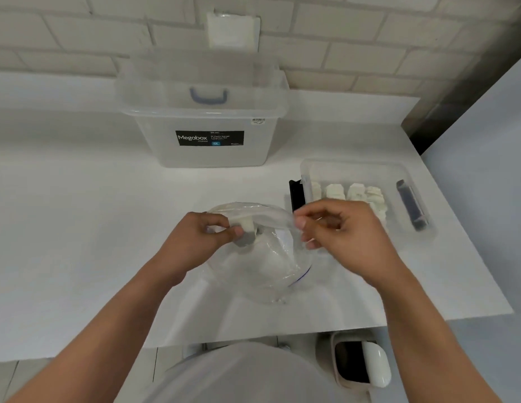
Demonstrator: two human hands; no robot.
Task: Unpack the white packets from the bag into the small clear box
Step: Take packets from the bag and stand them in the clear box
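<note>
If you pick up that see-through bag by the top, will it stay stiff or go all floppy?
Probably floppy: the clear bag is thin, crinkled film, already sagging between the left hand and right hand. It likely feels light, since it looks almost empty, and perhaps a bit slippery.

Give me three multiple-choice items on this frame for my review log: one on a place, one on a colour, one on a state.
1. Where does the small clear box sit relative to the bag?
A. To its right, farther back
B. To its left
C. Under it

2. What colour is the handle on the large Megabox tub?
A. Red
B. Blue
C. Green

3. What state is the small clear box in?
A. Lid shut
B. Open and bare
C. Open, with white packets inside

Answers:
1 A, the box stands by the table's right edge, beyond the right hand.
2 B, the handle looks blue through the clear lid.
3 C, no lid covers it and packets stand in a row inside.
</note>
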